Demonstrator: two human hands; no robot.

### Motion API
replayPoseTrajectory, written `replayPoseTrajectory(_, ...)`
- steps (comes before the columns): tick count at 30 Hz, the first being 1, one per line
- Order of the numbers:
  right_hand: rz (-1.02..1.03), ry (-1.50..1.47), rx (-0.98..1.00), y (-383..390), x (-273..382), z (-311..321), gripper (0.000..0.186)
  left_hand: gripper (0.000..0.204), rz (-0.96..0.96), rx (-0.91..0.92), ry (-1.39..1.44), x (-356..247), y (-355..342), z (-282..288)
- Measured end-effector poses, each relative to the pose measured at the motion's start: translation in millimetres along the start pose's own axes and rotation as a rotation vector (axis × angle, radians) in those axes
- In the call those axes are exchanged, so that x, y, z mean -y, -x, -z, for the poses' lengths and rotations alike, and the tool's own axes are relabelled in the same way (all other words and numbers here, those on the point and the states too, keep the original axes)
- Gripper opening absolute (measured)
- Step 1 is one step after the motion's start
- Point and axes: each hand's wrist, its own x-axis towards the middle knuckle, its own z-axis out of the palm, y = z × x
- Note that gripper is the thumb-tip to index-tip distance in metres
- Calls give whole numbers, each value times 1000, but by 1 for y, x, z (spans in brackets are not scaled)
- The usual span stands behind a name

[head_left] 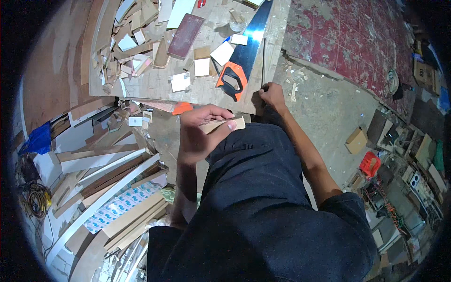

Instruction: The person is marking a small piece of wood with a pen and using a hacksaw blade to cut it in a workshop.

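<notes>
My left hand grips a short, pale wood piece above my lap, thumb along its near side. My right hand is closed on the lower end of a long thin dark bar at the right side of the wooden worktop. A handsaw with an orange and black handle lies just left of the bar, blade pointing away from me. Small offcuts and a maroon board lie to the saw's left.
Stacked boards and strips fill the lower left, beside a coiled cable and blue sheeting. An orange item shows below the worktop's edge. A red plastic object, cardboard and clutter lie right. A red-painted surface is upper right.
</notes>
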Motion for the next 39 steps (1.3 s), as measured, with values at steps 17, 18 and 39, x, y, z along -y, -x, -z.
replayPoseTrajectory(17, -49, -1386, 72, 107, 37, 122, 24, 20, -154, 108, -135, 50, -81, -73)
replayPoseTrajectory(18, -83, -1339, 10, 106, 51, 119, 21, 20, -131, 125, -199, 81, -105, -80)
replayPoseTrajectory(39, -346, -1068, -143, -40, -52, 8, 13, 17, -157, -2, -594, 245, -225, -164)
